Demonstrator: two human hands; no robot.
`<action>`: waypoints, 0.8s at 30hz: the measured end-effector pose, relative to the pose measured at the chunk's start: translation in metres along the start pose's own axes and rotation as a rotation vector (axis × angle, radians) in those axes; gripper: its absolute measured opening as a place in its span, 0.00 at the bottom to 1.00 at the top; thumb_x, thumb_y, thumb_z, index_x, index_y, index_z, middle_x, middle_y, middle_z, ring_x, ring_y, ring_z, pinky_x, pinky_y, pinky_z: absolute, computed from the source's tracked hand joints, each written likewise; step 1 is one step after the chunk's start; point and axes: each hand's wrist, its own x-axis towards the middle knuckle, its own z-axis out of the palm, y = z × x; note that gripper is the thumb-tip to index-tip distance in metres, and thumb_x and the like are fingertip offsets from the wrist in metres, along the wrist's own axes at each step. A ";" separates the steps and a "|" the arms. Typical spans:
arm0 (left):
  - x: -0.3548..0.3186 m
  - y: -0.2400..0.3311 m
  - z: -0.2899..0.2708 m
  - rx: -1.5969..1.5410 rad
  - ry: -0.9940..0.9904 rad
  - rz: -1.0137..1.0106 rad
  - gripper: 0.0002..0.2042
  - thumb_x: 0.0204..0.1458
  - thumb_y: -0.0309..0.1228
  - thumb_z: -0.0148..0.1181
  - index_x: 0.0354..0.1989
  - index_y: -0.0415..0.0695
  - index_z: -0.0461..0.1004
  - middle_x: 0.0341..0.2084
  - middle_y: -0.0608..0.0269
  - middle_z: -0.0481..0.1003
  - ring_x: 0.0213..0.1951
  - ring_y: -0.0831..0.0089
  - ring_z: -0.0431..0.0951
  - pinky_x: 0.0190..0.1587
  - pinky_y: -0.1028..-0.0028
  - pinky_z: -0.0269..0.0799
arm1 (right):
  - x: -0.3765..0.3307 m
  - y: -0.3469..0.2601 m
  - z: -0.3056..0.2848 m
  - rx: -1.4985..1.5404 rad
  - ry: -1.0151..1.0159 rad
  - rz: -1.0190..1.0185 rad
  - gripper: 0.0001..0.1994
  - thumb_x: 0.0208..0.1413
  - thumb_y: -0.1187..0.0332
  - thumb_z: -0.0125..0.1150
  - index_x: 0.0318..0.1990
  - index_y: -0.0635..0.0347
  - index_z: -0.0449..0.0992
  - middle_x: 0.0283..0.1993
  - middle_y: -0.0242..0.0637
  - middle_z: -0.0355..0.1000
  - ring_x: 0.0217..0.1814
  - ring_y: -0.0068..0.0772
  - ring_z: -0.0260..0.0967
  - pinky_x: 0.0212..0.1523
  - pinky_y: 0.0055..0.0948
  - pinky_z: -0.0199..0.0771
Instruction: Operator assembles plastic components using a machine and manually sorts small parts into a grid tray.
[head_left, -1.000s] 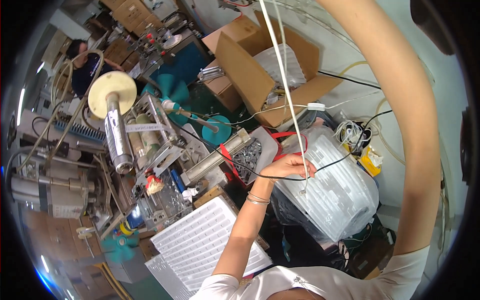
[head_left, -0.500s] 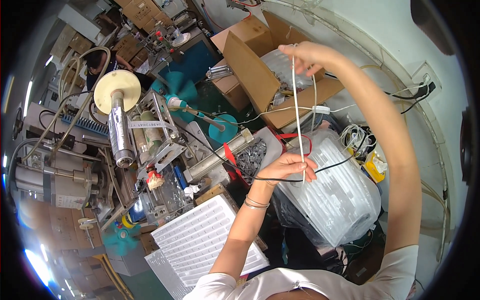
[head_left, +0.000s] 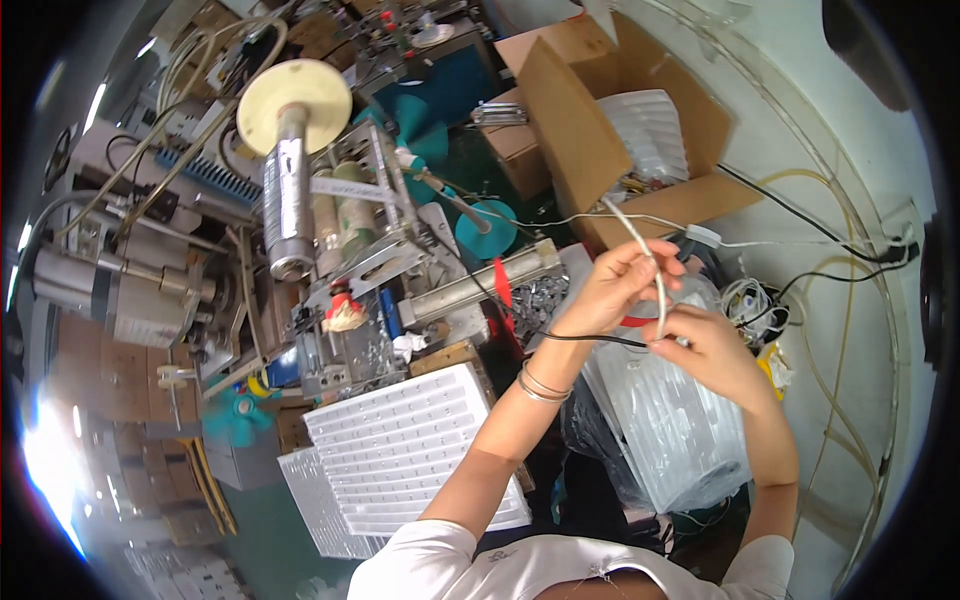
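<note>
Both hands are close together now, just above the clear bags. Left hand (head_left: 612, 288) is pinched shut on a thin white tube (head_left: 645, 262); right hand (head_left: 706, 343) is curled shut around the same tube a bit lower down.

Head view, change: a second ago the right arm was stretched high overhead with the tube drawn out long and straight, left hand low on it. Half a second ago the right hand was partway down. Now it sits next to the left, nearly touching, and the tube between them is a short arc, not a long run. Left hand has barely shifted. My read: the long pull is over and the two hands are now working one short stretch of the tube.

Where the tube lies: the bend rises just above the left fingers, the lower leg runs down into the right fist. One end trails up and left toward the cardboard box (head_left: 600, 130). A black cable (head_left: 590, 338) crosses just under the left wrist, touching or near; can't tell if either hand grips it.

Around: stack of clear plastic bags (head_left: 670, 430) directly below the hands, white ridged trays (head_left: 415, 450) by the left forearm, metal roller with a cream disc (head_left: 290, 170) on the machine well to the left.
</note>
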 end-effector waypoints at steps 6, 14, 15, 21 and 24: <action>-0.034 -0.011 -0.007 0.033 -0.217 -0.272 0.31 0.54 0.42 0.56 0.63 0.43 0.53 0.51 0.54 0.67 0.51 0.64 0.70 0.50 0.66 0.69 | 0.015 -0.024 -0.076 0.575 0.162 0.102 0.12 0.60 0.61 0.50 0.42 0.60 0.70 0.31 0.28 0.72 0.26 0.14 0.67 0.21 0.15 0.65; -0.043 -0.024 -0.003 0.113 -0.391 -0.262 0.30 0.57 0.43 0.52 0.64 0.44 0.53 0.51 0.55 0.67 0.48 0.70 0.70 0.50 0.71 0.66 | 0.108 -0.072 -0.129 0.497 0.553 -0.023 0.18 0.58 0.53 0.52 0.44 0.58 0.70 0.32 0.27 0.69 0.22 0.08 0.59 0.19 0.12 0.58; -0.045 -0.026 -0.002 0.110 -0.341 -0.226 0.32 0.56 0.50 0.49 0.64 0.44 0.53 0.52 0.53 0.67 0.49 0.69 0.70 0.50 0.71 0.67 | 0.111 -0.070 -0.125 0.501 0.545 -0.020 0.18 0.58 0.52 0.52 0.45 0.58 0.70 0.32 0.27 0.70 0.23 0.09 0.60 0.20 0.12 0.59; -0.048 -0.029 -0.014 -0.010 -0.161 -0.309 0.28 0.58 0.48 0.46 0.60 0.41 0.57 0.47 0.52 0.69 0.42 0.68 0.75 0.39 0.73 0.71 | 0.129 -0.036 -0.095 0.511 0.455 0.015 0.21 0.57 0.48 0.52 0.44 0.57 0.71 0.37 0.27 0.72 0.31 0.13 0.67 0.29 0.15 0.65; -0.047 -0.037 -0.015 0.037 0.121 -0.363 0.20 0.61 0.41 0.44 0.55 0.41 0.62 0.40 0.57 0.73 0.33 0.76 0.76 0.29 0.81 0.70 | 0.121 -0.019 -0.090 0.225 0.387 0.152 0.21 0.57 0.47 0.50 0.42 0.58 0.72 0.35 0.27 0.73 0.30 0.19 0.68 0.29 0.18 0.66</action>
